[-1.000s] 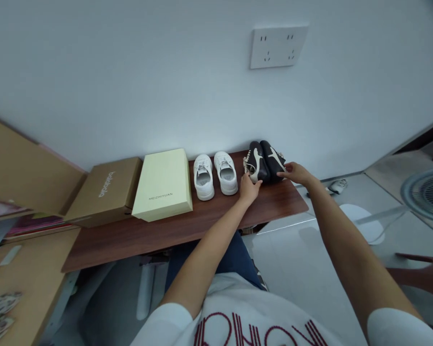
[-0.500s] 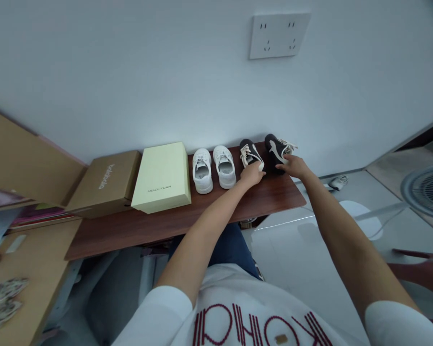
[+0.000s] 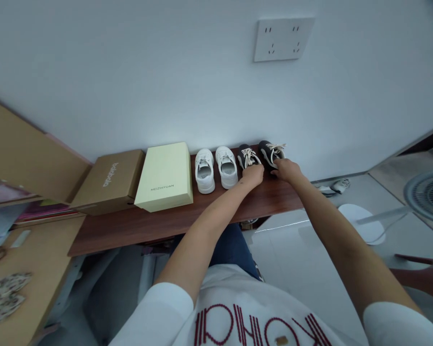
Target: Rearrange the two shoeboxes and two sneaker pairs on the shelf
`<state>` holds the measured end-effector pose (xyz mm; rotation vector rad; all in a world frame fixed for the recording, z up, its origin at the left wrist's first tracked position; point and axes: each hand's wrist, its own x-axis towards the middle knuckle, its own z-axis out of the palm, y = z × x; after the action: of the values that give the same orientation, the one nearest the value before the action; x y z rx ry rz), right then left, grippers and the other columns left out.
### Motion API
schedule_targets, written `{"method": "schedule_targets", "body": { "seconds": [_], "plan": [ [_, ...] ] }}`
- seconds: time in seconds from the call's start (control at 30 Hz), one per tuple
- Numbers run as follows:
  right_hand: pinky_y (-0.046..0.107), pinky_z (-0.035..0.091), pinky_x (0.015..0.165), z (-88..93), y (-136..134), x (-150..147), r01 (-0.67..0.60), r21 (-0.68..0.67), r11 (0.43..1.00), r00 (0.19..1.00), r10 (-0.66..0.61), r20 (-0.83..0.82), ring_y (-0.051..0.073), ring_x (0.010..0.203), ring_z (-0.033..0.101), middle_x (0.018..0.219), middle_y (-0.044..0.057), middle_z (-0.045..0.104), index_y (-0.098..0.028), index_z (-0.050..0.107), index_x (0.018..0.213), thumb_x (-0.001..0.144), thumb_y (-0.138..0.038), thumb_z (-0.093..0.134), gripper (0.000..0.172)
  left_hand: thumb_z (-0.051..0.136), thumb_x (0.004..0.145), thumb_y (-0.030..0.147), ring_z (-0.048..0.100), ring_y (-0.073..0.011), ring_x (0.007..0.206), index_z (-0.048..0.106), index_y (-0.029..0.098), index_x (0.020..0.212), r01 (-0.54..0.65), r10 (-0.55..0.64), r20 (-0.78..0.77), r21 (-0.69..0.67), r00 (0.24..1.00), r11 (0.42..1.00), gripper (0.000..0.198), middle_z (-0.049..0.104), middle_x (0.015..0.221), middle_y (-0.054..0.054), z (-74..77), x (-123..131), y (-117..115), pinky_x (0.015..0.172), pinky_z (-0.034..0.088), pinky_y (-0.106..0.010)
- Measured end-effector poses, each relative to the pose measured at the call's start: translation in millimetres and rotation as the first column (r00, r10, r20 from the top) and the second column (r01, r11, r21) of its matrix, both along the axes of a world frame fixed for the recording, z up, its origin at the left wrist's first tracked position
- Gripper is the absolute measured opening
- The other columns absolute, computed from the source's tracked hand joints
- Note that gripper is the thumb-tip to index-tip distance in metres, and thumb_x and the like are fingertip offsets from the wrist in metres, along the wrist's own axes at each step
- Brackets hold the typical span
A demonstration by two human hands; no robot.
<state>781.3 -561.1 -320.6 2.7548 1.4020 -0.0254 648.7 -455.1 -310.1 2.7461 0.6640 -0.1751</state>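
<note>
Two black sneakers with cream laces stand side by side on a dark reddish-brown wooden shelf (image 3: 159, 231), toes toward the wall. My left hand (image 3: 253, 175) is closed around the heel of the left black sneaker (image 3: 247, 154). The heel of the right black sneaker (image 3: 269, 153) is gripped by my right hand (image 3: 287, 170); some of its fingers are hidden. Just left of them sit a pair of white sneakers, one white sneaker (image 3: 204, 173) beside the other white sneaker (image 3: 226, 168), with their heels toward me.
A pale yellow shoebox (image 3: 166, 173) and a brown cardboard box (image 3: 110, 178) stand left on the shelf. A wooden desk (image 3: 39, 269) adjoins at left. At right are a fan (image 3: 427, 192), a reddish-brown stool (image 3: 424, 274) and shoes (image 3: 341, 185) on the floor.
Both hands remain on the black sneakers. The right sneaker has moved left and straightened, closer to the left one. The left sneaker has turned slightly. The camera view has shifted a little.
</note>
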Motion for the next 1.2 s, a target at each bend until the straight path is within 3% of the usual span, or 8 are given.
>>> {"method": "schedule_targets", "body": {
  "seconds": [0.5,0.6,0.7,0.87,1.0,1.1,1.2],
  "plan": [
    [0.037,0.049,0.087,-8.0,10.7,-6.2,-0.015,-0.013,1.0,1.0,0.016,0.02,0.029,0.116,0.06,0.121,0.018,0.067,-0.016,0.063,0.118,0.091,-0.025,0.064,0.029,0.054,0.095,0.017,0.062,-0.0291,0.124,0.061,0.011,0.128,-0.033,0.034,0.055,-0.015,0.998,0.999,0.034,0.068,0.125,-0.02,-3.0,11.0,-2.0,0.098,0.052,-0.039],
    [0.038,0.049,0.086,-10.1,8.8,-11.0,-0.006,0.071,0.997,0.999,0.002,0.052,0.031,0.116,0.057,0.122,0.019,0.065,-0.015,0.063,0.119,0.091,-0.024,0.061,0.029,0.055,0.096,0.018,0.055,-0.0313,0.13,0.058,0.009,0.128,-0.032,0.018,0.197,0.069,0.98,0.997,0.034,0.063,0.13,-0.021,-5.1,0.2,-6.4,0.098,0.052,-0.041],
    [0.042,0.049,0.087,-2.2,12.4,-20.6,0.008,0.246,0.969,0.994,-0.034,0.102,0.033,0.113,0.056,0.122,0.021,0.064,-0.014,0.063,0.12,0.095,-0.024,0.052,0.029,0.056,0.096,0.021,0.055,-0.032,0.127,0.056,0.01,0.129,-0.048,0.003,0.37,0.114,0.929,0.992,0.035,0.061,0.132,-0.02,-0.6,-19.2,-10.6,0.097,0.052,-0.043],
    [0.046,0.046,0.096,36.0,35.6,-61.3,-0.131,0.563,0.816,0.99,0.083,0.11,0.033,0.112,0.057,0.12,0.02,0.064,-0.014,0.064,0.118,0.097,-0.025,0.043,0.032,0.055,0.097,0.022,0.057,-0.0267,0.124,0.05,0.015,0.138,-0.079,0.035,0.613,0.044,0.789,0.996,0.042,0.062,0.132,-0.015,29.8,-75.9,-3.7,0.108,0.046,-0.042],
    [0.046,0.044,0.101,65.0,56.4,-118.6,-0.218,0.67,0.709,0.966,0.256,0.044,0.031,0.112,0.058,0.118,0.018,0.065,-0.016,0.063,0.118,0.097,-0.029,0.044,0.031,0.051,0.1,0.028,0.058,-0.0232,0.125,0.052,0.019,0.137,-0.149,0.129,0.778,-0.046,0.615,0.988,0.038,0.065,0.13,-0.012,49.3,-151.5,17.8,0.11,0.045,-0.04],
    [0.044,0.047,0.098,68.6,69.6,-164.6,-0.237,0.712,0.661,0.923,0.383,-0.048,0.03,0.111,0.06,0.119,0.017,0.066,-0.017,0.062,0.119,0.097,-0.032,0.046,0.032,0.052,0.099,0.033,0.062,-0.0231,0.12,0.056,0.022,0.132,-0.27,0.278,0.833,-0.162,0.478,0.949,0.036,0.067,0.126,-0.011,41.2,-220.8,36.4,0.102,0.051,-0.04],
    [0.043,0.05,0.095,54.6,80.6,-206.4,-0.254,0.738,0.625,0.852,0.506,-0.135,0.028,0.111,0.061,0.117,0.015,0.067,-0.018,0.063,0.118,0.097,-0.035,0.048,0.031,0.055,0.096,0.036,0.065,-0.0234,0.115,0.06,0.021,0.128,-0.426,0.47,0.816,-0.314,0.335,0.849,0.035,0.069,0.121,-0.012,14.6,-289.5,52.4,0.093,0.055,-0.038]
  ]
}}
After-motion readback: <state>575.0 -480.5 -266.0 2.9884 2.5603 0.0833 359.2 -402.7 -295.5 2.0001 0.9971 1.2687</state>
